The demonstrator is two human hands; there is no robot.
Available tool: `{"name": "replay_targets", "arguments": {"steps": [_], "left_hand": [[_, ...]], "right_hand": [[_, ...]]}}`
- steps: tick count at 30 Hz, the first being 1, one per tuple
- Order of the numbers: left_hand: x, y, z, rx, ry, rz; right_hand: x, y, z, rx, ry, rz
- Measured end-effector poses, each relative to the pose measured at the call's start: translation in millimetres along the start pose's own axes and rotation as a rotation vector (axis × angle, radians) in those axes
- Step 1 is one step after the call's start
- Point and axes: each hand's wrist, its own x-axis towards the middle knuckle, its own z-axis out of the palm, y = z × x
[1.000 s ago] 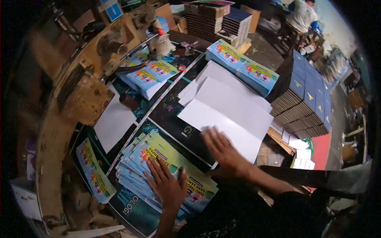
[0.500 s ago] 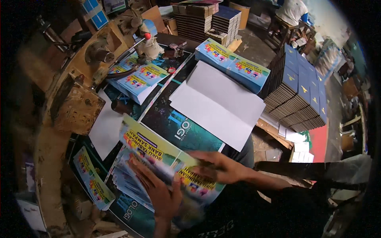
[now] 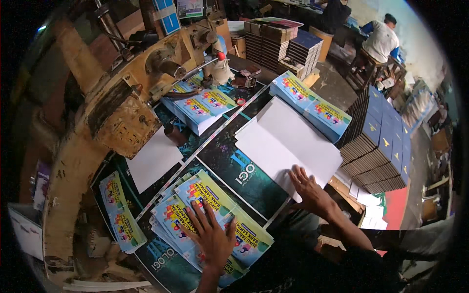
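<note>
My left hand lies flat, fingers spread, on a loose pile of printed cover sheets in blue and yellow-green. The edges of the pile are fanned unevenly. To the right, my right hand rests its fingertips on the near right part of the folded white sheets. Its fingers are stretched out, and no sheet is lifted. A tall stack of the same covers stands just beyond the white sheets. A smaller, slightly curled batch of covers is left of my left hand.
A machine with a heavy brown metal arm reaches over the left side. Another cover stack and a white sheet lie near it. Blue bound books are piled at the right. A person sits at the back right.
My right hand has left the cover sheet and moved right to the white sheets. That cover now lies on the pile under my left hand, which has flattened. The view has shifted.
</note>
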Motion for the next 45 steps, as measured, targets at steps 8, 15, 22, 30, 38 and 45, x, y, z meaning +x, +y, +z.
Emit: {"name": "replay_targets", "arguments": {"steps": [8, 15, 22, 30, 38, 45], "left_hand": [[-2.9, -4.1, 6.0, 0.111, 0.030, 0.098], [-0.3, 1.5, -27.5, -0.483, 0.167, -0.061], [6.2, -18.0, -2.6, 0.048, -0.042, -0.040], [-17.2, -51.7, -40.4, -0.001, 0.236, -0.288], [-27.2, -98.6, 28.6, -0.618, 0.540, -0.383], [-84.2, -157.6, 46.6, -0.333, 0.069, -0.945]], "right_hand": [[-38.7, -51.7, -59.2, 0.186, 0.122, 0.030], [-48.0, -100.9, -67.4, 1.000, 0.155, -0.531], [-20.4, -132.0, 32.5, 0.737, 0.258, -0.446], [6.3, -119.8, 15.8, 0.704, -0.035, -0.516], [10.3, -117.5, -1.9, 0.807, -0.169, -0.634], [4.0, -150.7, -16.9, 0.535, -0.155, -0.547]]}}
